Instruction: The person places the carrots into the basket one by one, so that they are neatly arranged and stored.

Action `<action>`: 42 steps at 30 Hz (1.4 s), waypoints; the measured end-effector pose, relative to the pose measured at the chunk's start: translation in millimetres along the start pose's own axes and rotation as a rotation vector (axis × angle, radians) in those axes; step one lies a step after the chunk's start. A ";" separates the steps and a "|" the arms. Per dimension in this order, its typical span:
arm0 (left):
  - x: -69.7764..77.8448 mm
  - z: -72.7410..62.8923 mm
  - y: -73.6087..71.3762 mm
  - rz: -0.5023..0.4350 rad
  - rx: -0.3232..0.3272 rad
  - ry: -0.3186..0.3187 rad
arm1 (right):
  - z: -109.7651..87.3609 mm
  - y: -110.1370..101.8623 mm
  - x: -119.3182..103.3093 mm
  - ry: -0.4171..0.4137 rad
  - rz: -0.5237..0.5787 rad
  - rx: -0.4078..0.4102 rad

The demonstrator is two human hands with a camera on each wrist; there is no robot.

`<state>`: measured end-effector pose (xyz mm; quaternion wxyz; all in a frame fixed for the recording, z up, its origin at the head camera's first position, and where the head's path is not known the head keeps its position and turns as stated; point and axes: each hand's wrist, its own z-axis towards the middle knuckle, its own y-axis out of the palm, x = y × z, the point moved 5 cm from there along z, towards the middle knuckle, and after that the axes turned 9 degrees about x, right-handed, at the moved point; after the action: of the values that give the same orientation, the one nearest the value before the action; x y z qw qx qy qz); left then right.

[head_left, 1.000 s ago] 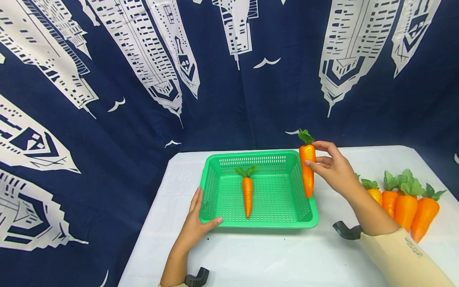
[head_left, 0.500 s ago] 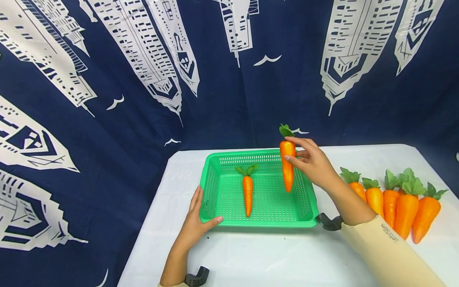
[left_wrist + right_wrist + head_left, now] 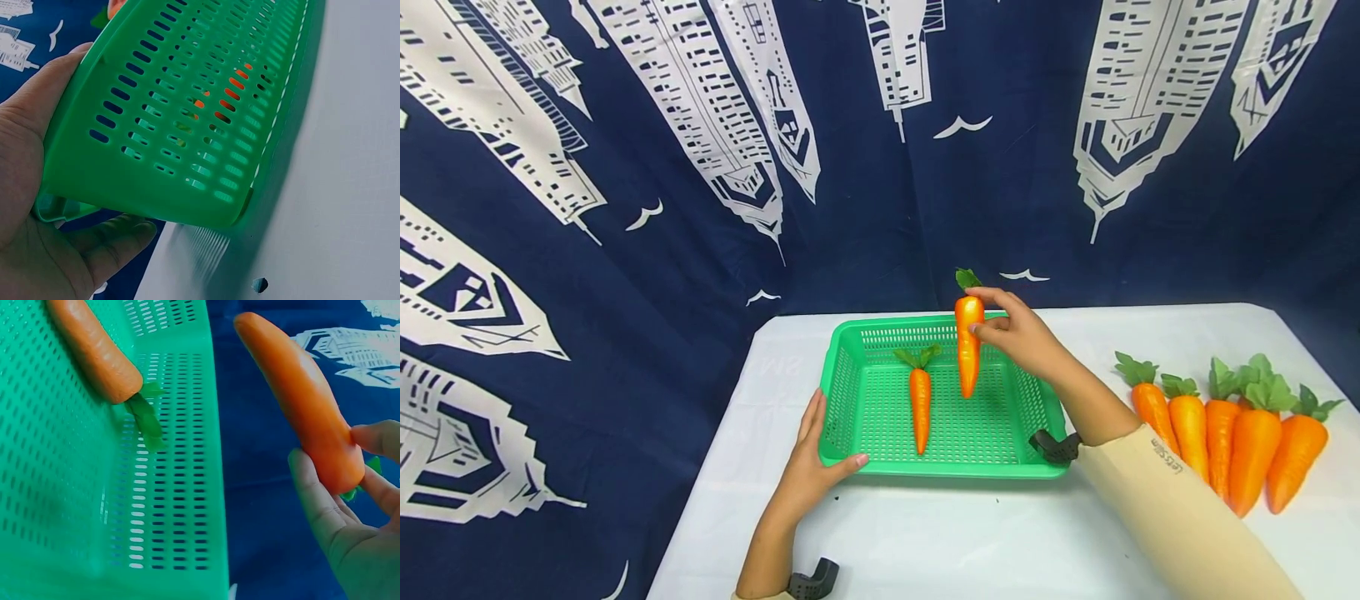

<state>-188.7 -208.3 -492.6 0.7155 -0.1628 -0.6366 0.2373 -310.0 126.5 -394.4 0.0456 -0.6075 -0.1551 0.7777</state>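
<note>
In the head view a green plastic basket (image 3: 940, 468) with slotted walls stands on the white table. One orange carrot (image 3: 920, 408) with green leaves lies inside it. My left hand (image 3: 812, 462) holds the basket's near left corner, thumb on the front rim and fingers along the left side; the left wrist view shows the hand (image 3: 37, 181) around that corner. Above the basket's far right part, my right hand (image 3: 1018, 333) pinches a second carrot (image 3: 968, 346) near its leafy top, its tip pointing down. The right wrist view shows thumb and fingers on this carrot (image 3: 306, 394).
Several more carrots (image 3: 1255, 450) with leafy tops lie in a row at the table's right side. A dark blue cloth (image 3: 865, 225) printed with white buildings hangs behind the table (image 3: 925, 542) and covers the left.
My right hand has carried its carrot leftward, from the basket's right rim to over its inside. The left hand and the carrot in the basket have stayed put.
</note>
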 end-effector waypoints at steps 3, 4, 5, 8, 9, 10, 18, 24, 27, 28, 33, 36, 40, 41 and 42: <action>-0.6 -0.8 0.6 -0.002 -0.008 -0.003 | 4.2 6.1 7.7 0.039 0.006 -0.019; -1.3 -1.0 0.9 -0.006 -0.011 -0.009 | 5.2 8.2 10.3 0.050 0.003 -0.026; -1.9 -1.3 1.1 -0.005 -0.014 -0.010 | 6.1 10.5 12.8 0.058 -0.005 -0.032; -2.8 -1.8 1.4 0.000 -0.015 -0.013 | 8.8 18.2 19.1 0.071 -0.021 -0.052; -2.8 -1.8 1.2 0.001 -0.013 -0.011 | 10.0 20.9 21.1 0.070 -0.016 -0.059; -2.7 -1.6 1.1 0.003 -0.010 -0.008 | 11.0 23.5 23.1 0.071 -0.016 -0.067; -0.5 -0.9 0.7 -0.008 -0.003 0.012 | 14.1 40.9 43.7 0.123 -0.058 -0.180; -1.6 -0.5 0.3 -0.010 -0.003 -0.002 | 12.1 46.2 54.7 0.155 -0.107 -0.207; -1.6 0.0 0.3 -0.006 -0.004 -0.001 | 10.9 47.6 62.2 0.196 -0.125 -0.223; -1.7 0.1 0.3 -0.007 -0.004 0.001 | 10.4 48.5 64.5 0.206 -0.131 -0.230; -1.1 -0.3 -0.4 -0.016 -0.004 0.012 | 7.9 55.6 76.6 0.261 -0.141 -0.266; 0.0 -0.6 -0.6 -0.015 -0.005 0.018 | 5.2 58.7 80.2 0.283 -0.138 -0.286; 0.7 -0.9 -0.7 -0.004 -0.002 0.019 | 3.7 61.8 84.1 0.288 -0.170 -0.319; 0.4 -0.8 -0.7 -0.004 -0.001 0.014 | 3.8 62.4 84.7 0.288 -0.184 -0.325; 0.4 -0.8 -0.7 -0.001 0.000 0.012 | 3.8 62.9 85.3 0.287 -0.198 -0.332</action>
<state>-187.8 -208.6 -492.0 0.7196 -0.1636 -0.6323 0.2359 -328.3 88.2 -491.6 0.0427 -0.6927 -0.3316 0.6391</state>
